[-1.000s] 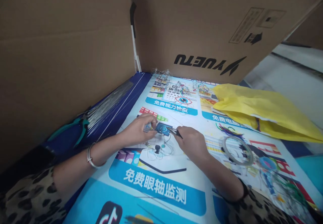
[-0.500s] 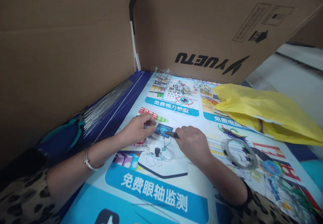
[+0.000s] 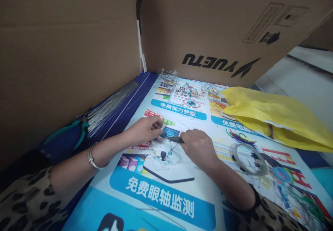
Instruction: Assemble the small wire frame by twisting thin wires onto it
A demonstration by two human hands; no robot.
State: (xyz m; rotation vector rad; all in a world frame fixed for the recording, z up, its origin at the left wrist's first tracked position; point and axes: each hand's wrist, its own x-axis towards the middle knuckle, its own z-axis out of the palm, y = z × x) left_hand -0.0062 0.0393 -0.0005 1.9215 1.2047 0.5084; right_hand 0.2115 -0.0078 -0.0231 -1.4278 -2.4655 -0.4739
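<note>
My left hand (image 3: 147, 129) is closed in a pinch, apparently on a thin wire that is barely visible at the fingertips. In my right hand (image 3: 197, 147) is a dark tool with narrow pointed jaws (image 3: 173, 139), which look like pliers; the fist hides their handles. The jaws reach left to just beside my left fingertips. Right below them lies a loose wire piece (image 3: 163, 159) with thin loops, a few small beads and a dark bit in its middle. Both hands are over a printed poster sheet (image 3: 182, 173).
Cardboard walls (image 3: 208, 22) stand at the back and left. Beside the left wall lie teal-handled pliers (image 3: 84, 130) and a bundle of straight wires (image 3: 109, 107). To the right are a yellow bag (image 3: 270, 113), a tape roll (image 3: 249, 159) and tangled coloured wires (image 3: 304, 199).
The dark jaws have swung left and now reach my left fingertips. Both hands stay almost in place, and the view has shifted slightly.
</note>
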